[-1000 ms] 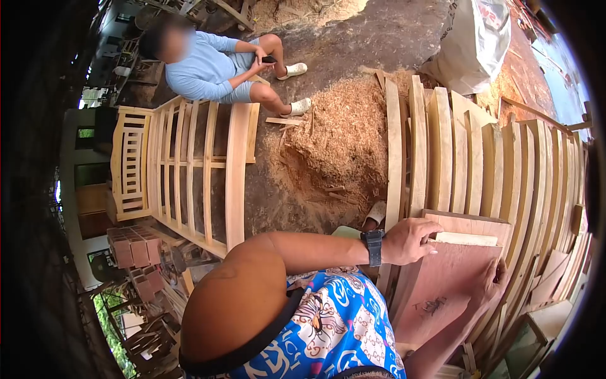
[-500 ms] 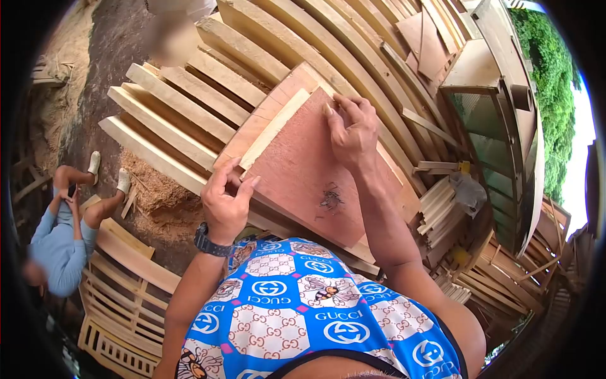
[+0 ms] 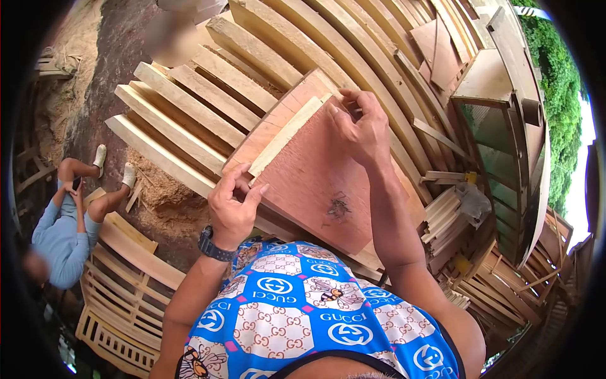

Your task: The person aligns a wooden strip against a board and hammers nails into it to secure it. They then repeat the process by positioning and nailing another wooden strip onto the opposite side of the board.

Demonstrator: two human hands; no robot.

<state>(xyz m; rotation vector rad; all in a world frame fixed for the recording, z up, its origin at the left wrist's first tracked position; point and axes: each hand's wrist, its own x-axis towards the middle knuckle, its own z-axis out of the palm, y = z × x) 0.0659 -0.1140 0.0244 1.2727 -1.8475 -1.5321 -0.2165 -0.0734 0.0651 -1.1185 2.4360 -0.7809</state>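
Narrow, pale wood strip point(image 3: 287, 137) pinched by left hand point(image 3: 232, 207); right hand point(image 3: 364, 129) curled beside far end, contact obscured.

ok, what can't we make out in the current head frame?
All in the head view:
Pale strip, end nearest the left hand: covered by that hand's fingers.
Right hand: whether it grips the strip or only rests there, masked by its own curled fingers.
Dark bits on the reddish board: too small to identify.
Board's underside: hidden by its top face.
Seated person's phone: screen too small to read.
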